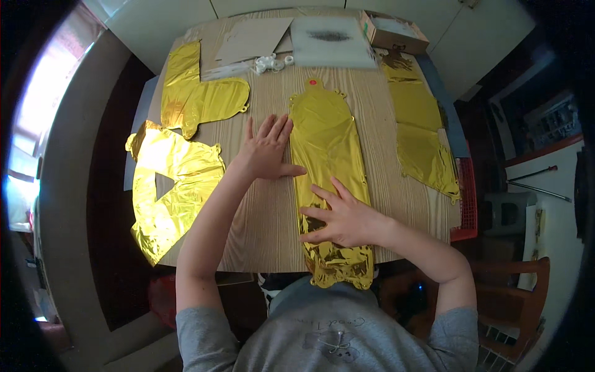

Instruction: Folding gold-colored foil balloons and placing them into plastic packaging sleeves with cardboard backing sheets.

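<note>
A long gold foil balloon (325,133), deflated and flat, lies lengthwise down the middle of the table, its near end hanging over the front edge. My left hand (268,149) lies at its left side, fingers stretched, the thumb reaching onto the foil. Lower down, my right hand (344,217) spreads its fingers over the balloon's near half. Neither hand grips anything. To the left rest two more flat gold foil balloons, an L-shaped one (198,96) and, nearer, one with a triangular hole (180,167). Another gold foil balloon (418,124) lies along the right side.
Along the far edge are a grey-white sheet of card (254,38), a translucent sheet with a dark patch (334,46), an open cardboard box (393,32) and white ribbon rolls (269,63). A red plastic basket (465,198) stands beyond the right edge, near a wooden chair (517,297).
</note>
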